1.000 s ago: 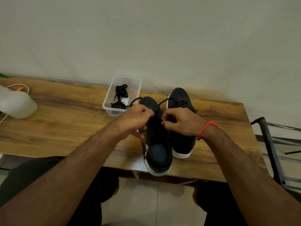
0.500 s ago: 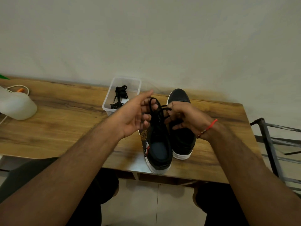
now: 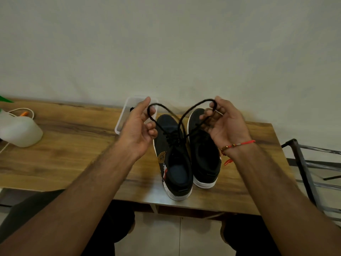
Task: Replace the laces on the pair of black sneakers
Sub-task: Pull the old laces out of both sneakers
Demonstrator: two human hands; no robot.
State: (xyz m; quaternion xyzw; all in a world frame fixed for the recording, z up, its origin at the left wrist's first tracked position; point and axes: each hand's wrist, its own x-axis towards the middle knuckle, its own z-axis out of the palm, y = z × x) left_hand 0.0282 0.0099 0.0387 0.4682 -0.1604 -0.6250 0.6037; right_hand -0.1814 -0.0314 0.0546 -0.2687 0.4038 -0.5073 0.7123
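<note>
Two black sneakers with white soles stand side by side on the wooden table [image 3: 73, 145], toes pointing to the wall. The left sneaker [image 3: 175, 163] carries a black lace [image 3: 162, 126] through its eyelets. Both lace ends rise from the shoe and cross above it. My left hand [image 3: 137, 130] is raised palm-up and holds one end looped over its fingers. My right hand [image 3: 225, 124], with a red thread at the wrist, pinches the other end above the right sneaker [image 3: 204, 156].
A clear plastic box [image 3: 122, 119] stands behind my left hand, mostly hidden by it. A white jug [image 3: 20, 132] with a cord lies at the table's left end. A dark metal frame [image 3: 304, 163] stands to the right of the table.
Both hands have lifted off the left sneaker and moved apart, drawing the two lace ends up and outward into long loops.
</note>
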